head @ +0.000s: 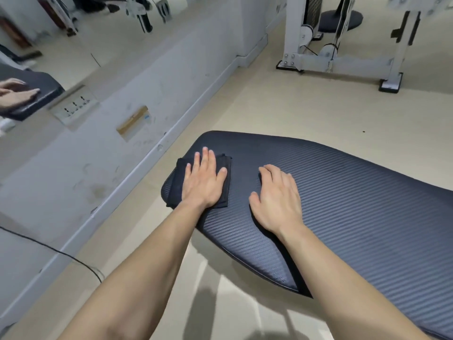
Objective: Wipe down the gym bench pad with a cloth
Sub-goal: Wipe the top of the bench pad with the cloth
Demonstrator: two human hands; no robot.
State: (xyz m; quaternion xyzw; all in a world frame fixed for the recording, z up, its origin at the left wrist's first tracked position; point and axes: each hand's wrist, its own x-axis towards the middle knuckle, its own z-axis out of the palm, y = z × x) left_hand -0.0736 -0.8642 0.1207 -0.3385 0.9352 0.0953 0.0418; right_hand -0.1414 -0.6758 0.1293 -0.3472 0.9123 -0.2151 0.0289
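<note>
A dark ribbed gym bench pad (355, 192) runs from the centre to the lower right. A folded black cloth (177, 177) lies flat on the pad's far left end. My left hand (204, 180) presses flat on the cloth, fingers spread, covering most of it. My right hand (277, 200) rests palm down on the bare pad just to the right of the cloth, fingers loosely apart, holding nothing.
A wall with a mirror (73, 45) and sockets (76, 104) stands to the left, with a skirting ledge (171, 143) along the floor. A black cable (61, 252) trails at lower left. A white cable machine frame (343, 62) stands at the back right on the beige floor (282, 106).
</note>
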